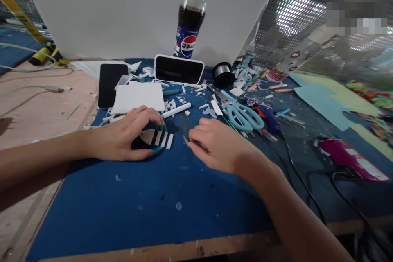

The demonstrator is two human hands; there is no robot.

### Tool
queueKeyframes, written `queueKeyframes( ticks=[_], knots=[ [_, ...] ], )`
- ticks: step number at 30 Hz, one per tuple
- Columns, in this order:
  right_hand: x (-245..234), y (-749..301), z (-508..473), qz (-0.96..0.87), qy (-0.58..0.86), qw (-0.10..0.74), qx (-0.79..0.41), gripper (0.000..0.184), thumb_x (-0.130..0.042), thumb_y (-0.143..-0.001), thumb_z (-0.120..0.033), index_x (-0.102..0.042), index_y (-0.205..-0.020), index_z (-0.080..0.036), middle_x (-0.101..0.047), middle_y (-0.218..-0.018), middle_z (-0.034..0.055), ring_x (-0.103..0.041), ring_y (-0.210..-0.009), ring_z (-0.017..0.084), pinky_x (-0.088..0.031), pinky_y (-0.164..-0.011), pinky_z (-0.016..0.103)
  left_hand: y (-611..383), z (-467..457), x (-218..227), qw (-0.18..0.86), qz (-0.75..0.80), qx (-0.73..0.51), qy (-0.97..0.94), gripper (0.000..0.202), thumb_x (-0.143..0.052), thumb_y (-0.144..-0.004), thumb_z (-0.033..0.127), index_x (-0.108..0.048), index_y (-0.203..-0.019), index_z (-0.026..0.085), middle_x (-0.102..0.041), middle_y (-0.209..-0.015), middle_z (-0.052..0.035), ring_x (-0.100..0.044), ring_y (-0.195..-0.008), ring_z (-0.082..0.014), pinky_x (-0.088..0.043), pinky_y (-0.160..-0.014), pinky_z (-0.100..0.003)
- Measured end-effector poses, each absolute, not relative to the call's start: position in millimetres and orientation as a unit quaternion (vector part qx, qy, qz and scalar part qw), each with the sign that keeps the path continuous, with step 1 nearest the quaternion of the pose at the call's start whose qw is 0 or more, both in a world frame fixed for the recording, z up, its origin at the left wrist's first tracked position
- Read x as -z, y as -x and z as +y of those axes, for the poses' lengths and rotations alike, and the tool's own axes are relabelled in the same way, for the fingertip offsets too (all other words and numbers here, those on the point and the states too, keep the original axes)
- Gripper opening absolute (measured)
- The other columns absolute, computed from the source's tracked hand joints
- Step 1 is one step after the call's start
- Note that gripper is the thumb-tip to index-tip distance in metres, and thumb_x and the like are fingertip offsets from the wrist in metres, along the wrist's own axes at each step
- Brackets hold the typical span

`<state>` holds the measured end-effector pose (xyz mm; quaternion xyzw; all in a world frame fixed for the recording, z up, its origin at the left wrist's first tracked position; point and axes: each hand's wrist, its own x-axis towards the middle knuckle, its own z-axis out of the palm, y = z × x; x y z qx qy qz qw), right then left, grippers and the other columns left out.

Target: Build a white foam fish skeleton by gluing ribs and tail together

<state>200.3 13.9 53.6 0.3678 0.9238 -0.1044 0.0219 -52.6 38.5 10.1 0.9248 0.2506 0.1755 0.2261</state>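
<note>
My left hand (135, 133) curves over a small craft piece lying on the blue mat. The thumb and index finger press at its teal curved edges (157, 151). Between them runs a row of short white strips (163, 138) beside a rounded white piece (147, 136), partly covered by the hand. Just to the right, my right hand (211, 143) is closed in a pinch around a thin pointed tool (186, 140). Only its tip and a bit of its shaft show, so its exact kind is unclear. The tip is apart from the strips.
Behind the hands are a white block (139, 97), a dark phone (112, 86), a white-framed phone (179, 69), a cola bottle (190, 24) and a wire spool (223, 75). Light-blue scissors (242, 112), a corded blue tool (270, 119) and white scraps lie right. A magenta packet (351, 159) sits farther right.
</note>
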Motion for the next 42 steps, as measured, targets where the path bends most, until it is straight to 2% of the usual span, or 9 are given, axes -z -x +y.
queueKeyframes(
  ticks=[8, 19, 29, 36, 42],
  knots=[
    [-50, -199, 14, 0.923, -0.366, 0.050, 0.108, 0.023, -0.043, -0.090, -0.018, -0.052, -0.068, -0.016, -0.051, -0.063, 0.0050, -0.042, -0.068, 0.018, -0.027, -0.061, 0.031, 52, 39, -10, 0.230, 0.253, -0.174, -0.923, 0.039, -0.056, -0.083, 0.029, -0.037, -0.116, 0.021, -0.048, -0.116, -0.0133, -0.045, -0.110, -0.0281, -0.044, -0.090, -0.048],
    [-50, -197, 14, 0.918, -0.368, 0.082, 0.120, 0.025, -0.042, -0.091, -0.019, -0.056, -0.070, -0.016, -0.053, -0.063, 0.0045, -0.044, -0.069, 0.018, -0.029, -0.063, 0.031, 51, 40, -11, 0.216, 0.214, -0.183, -0.935, 0.035, -0.055, -0.084, 0.026, -0.039, -0.114, 0.020, -0.050, -0.114, -0.0124, -0.045, -0.109, -0.0270, -0.042, -0.089, -0.044],
    [-53, -194, 12, 0.903, -0.404, 0.102, 0.103, 0.020, -0.044, -0.090, -0.022, -0.057, -0.076, -0.016, -0.058, -0.071, 0.0043, -0.049, -0.064, 0.015, -0.027, -0.052, 0.027, 52, 40, -10, 0.225, 0.228, -0.173, -0.931, 0.036, -0.055, -0.084, 0.028, -0.038, -0.115, 0.020, -0.049, -0.115, -0.0116, -0.044, -0.109, -0.0270, -0.042, -0.089, -0.044],
    [-60, -195, 8, 0.880, -0.460, 0.114, 0.012, 0.021, -0.047, -0.089, -0.032, -0.060, -0.080, -0.018, -0.059, -0.068, 0.0029, -0.046, -0.053, 0.013, -0.019, -0.046, 0.026, 53, 39, -11, 0.225, 0.242, -0.161, -0.930, 0.039, -0.056, -0.084, 0.031, -0.037, -0.117, 0.021, -0.048, -0.117, -0.0120, -0.044, -0.110, -0.0279, -0.042, -0.091, -0.046],
    [-63, -199, 8, 0.873, -0.481, 0.057, -0.054, 0.022, -0.043, -0.090, -0.027, -0.061, -0.083, -0.017, -0.058, -0.067, 0.0030, -0.047, -0.055, 0.013, -0.021, -0.048, 0.025, 53, 39, -11, 0.223, 0.246, -0.164, -0.929, 0.040, -0.056, -0.083, 0.030, -0.038, -0.116, 0.019, -0.048, -0.116, -0.0127, -0.046, -0.107, -0.0276, -0.043, -0.088, -0.045]
  ],
)
